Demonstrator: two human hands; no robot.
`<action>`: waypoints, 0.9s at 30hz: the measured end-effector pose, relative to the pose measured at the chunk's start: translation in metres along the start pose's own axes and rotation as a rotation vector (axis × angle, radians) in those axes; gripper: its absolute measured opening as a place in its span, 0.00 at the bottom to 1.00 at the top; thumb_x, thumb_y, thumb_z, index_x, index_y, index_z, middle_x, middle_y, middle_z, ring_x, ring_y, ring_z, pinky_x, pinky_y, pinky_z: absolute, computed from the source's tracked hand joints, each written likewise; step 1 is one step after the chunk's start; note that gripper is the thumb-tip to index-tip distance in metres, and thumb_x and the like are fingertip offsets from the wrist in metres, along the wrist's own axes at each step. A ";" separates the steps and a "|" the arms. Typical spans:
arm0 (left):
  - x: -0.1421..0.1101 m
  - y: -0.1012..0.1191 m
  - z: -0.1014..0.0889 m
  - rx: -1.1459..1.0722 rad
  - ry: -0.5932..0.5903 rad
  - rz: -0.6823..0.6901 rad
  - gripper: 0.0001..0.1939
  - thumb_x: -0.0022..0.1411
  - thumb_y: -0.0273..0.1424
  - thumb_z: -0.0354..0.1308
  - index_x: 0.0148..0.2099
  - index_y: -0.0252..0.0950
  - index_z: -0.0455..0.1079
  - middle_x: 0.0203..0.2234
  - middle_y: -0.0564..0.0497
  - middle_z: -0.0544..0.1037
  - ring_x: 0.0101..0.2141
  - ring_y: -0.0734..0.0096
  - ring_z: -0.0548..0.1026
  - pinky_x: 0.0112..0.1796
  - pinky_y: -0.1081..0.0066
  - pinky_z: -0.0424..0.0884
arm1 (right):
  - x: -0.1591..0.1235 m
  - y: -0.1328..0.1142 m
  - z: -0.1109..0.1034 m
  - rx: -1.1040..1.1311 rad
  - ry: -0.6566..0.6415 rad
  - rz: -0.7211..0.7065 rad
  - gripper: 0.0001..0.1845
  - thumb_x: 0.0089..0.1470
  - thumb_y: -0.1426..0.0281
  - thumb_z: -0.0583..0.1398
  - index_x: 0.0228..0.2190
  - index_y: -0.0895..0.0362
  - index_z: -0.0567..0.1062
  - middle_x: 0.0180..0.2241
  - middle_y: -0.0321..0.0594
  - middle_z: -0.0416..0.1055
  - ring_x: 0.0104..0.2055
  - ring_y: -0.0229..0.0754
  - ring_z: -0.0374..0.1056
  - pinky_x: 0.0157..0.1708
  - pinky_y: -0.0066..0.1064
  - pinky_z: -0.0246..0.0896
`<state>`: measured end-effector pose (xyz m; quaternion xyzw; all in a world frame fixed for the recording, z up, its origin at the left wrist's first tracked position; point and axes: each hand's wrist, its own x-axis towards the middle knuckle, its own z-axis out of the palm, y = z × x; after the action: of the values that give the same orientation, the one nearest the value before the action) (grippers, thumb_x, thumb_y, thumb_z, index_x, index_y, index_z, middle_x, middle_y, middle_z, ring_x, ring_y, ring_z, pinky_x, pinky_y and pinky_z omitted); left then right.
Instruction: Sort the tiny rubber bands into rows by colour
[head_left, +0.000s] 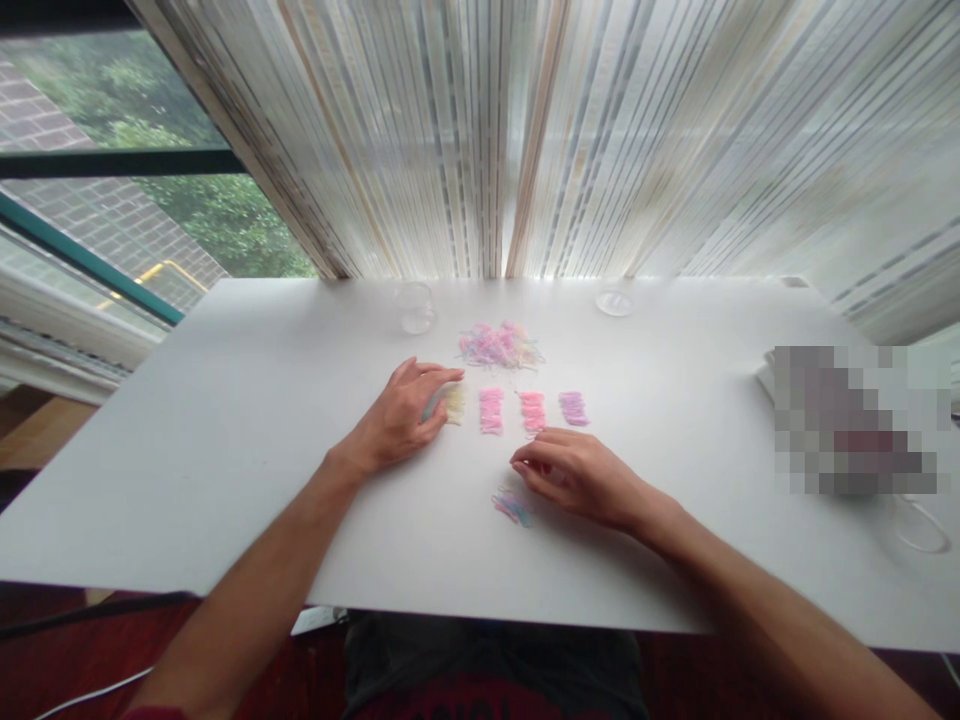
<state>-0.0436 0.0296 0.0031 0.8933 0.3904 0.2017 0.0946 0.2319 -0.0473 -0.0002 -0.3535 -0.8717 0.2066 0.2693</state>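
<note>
My left hand [411, 412] rests on the table with its fingers apart, thumb and forefinger bracketing a yellow row [454, 405] of small slim pieces. A pale blue-green row [433, 404] shows partly behind the thumb. My right hand [574, 475] has its thumb and forefinger pinched together; whatever is between them is too small to make out. Below its fingertips lies a small mixed heap [512, 507] of pastel looped pieces, perhaps paper clips. Between the hands and to the right are a light pink row [491, 411], a coral-pink row [532, 411] and a purple row [574, 408].
Behind the rows sits a larger loose pastel pile [501, 345]. A clear round container [415, 308] stands at the back left, a clear lid [615, 303] at the back right. A blurred-out object [847, 425] with a white cord [924, 530] occupies the white table's [187, 480] right side.
</note>
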 end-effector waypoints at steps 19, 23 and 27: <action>0.036 0.030 -0.005 -0.111 -0.243 0.055 0.23 0.60 0.37 0.65 0.56 0.38 0.69 0.51 0.46 0.78 0.53 0.55 0.74 0.63 0.52 0.58 | 0.003 0.030 -0.033 -0.090 0.363 0.135 0.09 0.63 0.70 0.58 0.33 0.56 0.78 0.25 0.36 0.74 0.24 0.37 0.66 0.28 0.28 0.63; 0.032 0.028 -0.002 -0.144 -0.201 0.056 0.20 0.61 0.36 0.64 0.55 0.39 0.70 0.49 0.46 0.78 0.52 0.55 0.73 0.56 0.57 0.67 | 0.003 0.032 -0.032 -0.086 0.368 0.138 0.08 0.63 0.70 0.59 0.34 0.56 0.78 0.25 0.36 0.74 0.25 0.37 0.66 0.29 0.28 0.64; 0.031 0.027 -0.001 -0.169 -0.199 0.069 0.19 0.63 0.37 0.62 0.55 0.40 0.70 0.50 0.47 0.79 0.53 0.56 0.74 0.62 0.53 0.61 | 0.002 0.036 -0.032 -0.088 0.370 0.144 0.08 0.63 0.71 0.58 0.33 0.55 0.78 0.25 0.36 0.73 0.25 0.38 0.67 0.29 0.30 0.65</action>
<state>-0.0076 0.0341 0.0215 0.9106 0.3300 0.1473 0.2008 0.2684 -0.0167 0.0050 -0.4583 -0.7880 0.1188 0.3936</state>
